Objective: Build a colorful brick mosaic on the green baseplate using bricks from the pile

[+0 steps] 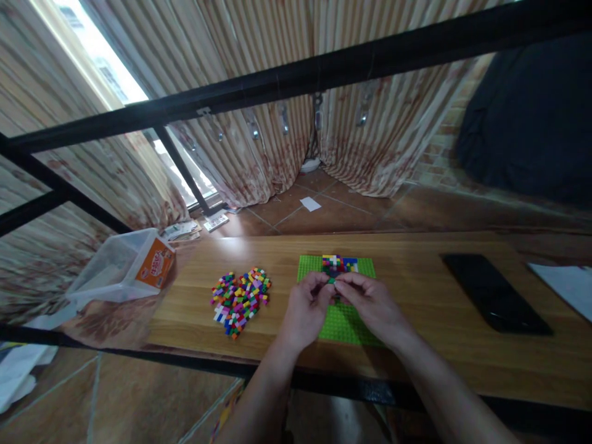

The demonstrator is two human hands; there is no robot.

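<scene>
A bright green studded baseplate (349, 327) lies on the wooden table in front of me. Near its far edge stands a cluster of coloured building bricks (333, 262), partly hidden behind my fingers. Over the plate, my left hand (309, 302) and my right hand (367, 299) meet at the fingertips. Between them is a small dark green brick (332, 280), pinched by the thumbs and fingers of both hands. Whether it touches the bricks behind it, I cannot tell.
Left of the plate, a loose pile of small coloured bricks (240, 299) covers part of the wooden table (282, 336). A dark flat phone-like slab (494, 293) and white paper (567, 283) lie at the right. A clear plastic bin (115, 271) stands beyond the left edge.
</scene>
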